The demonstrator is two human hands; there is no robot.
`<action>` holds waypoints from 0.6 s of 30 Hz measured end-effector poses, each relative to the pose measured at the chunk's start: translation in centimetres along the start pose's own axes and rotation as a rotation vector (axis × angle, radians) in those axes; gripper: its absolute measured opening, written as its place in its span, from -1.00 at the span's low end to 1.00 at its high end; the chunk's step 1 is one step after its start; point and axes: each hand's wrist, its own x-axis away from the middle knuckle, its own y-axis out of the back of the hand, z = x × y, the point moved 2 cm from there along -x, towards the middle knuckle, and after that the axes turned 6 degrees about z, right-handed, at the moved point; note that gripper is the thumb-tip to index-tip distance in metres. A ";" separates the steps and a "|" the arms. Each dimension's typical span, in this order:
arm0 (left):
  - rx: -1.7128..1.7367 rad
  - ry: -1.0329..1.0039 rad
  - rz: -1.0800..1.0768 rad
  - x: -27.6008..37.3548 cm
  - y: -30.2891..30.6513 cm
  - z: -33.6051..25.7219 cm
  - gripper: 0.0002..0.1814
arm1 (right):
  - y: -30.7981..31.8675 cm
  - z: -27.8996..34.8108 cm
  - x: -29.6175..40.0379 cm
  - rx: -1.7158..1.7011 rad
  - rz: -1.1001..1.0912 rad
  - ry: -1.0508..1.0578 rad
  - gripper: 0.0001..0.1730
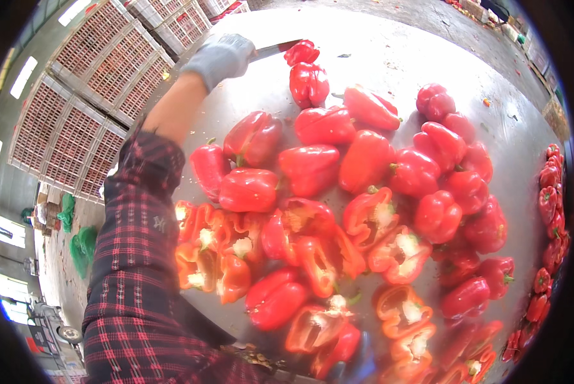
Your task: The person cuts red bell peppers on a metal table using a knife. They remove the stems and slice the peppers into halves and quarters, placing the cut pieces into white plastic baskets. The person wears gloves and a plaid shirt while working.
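My left hand (227, 56), in a grey knit glove, reaches over the far left part of a metal table (248, 96). It is closed around the handle of a knife (272, 51). The blade points right, and its tip meets or overlaps a small red bell pepper (302, 52); I cannot tell whether it cuts in. Just nearer lies another whole red pepper (309, 84). At the bottom edge, a blurred blue shape (363, 357) beside a cut pepper (337, 348) may be my gloved right hand. What it holds is unclear.
Whole red peppers (311, 168) cover the middle and right. Pepper halves (399, 254) with pale cores lie nearer me. More peppers (548, 206) line the far right. Stacked crates (109, 62) stand beyond the table at left, with green netting (82, 247) on the floor.
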 end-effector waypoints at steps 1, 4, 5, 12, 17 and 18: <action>0.042 0.044 -0.010 1.1 0.2 0.7 -0.63 | -0.1 -0.1 0.0 0.005 0.000 0.002 -0.18; 0.207 0.111 -0.215 1.0 -3.5 3.0 -0.68 | 0.0 -0.6 0.1 0.007 0.015 0.018 -0.17; 0.237 0.137 -0.234 0.0 -4.6 2.8 -0.68 | 0.1 -0.5 -0.1 0.008 0.015 0.016 -0.16; 0.384 0.192 -0.184 -3.5 -6.4 -2.9 -0.66 | 0.1 -0.8 0.4 0.063 0.042 -0.020 -0.16; 0.318 0.137 -0.208 2.7 -6.8 -1.4 -0.36 | 0.4 -0.9 0.3 0.053 0.054 -0.015 -0.16; 0.429 0.204 -0.140 3.9 -5.9 -1.1 -0.54 | 0.4 -0.8 0.3 0.056 0.055 -0.014 -0.16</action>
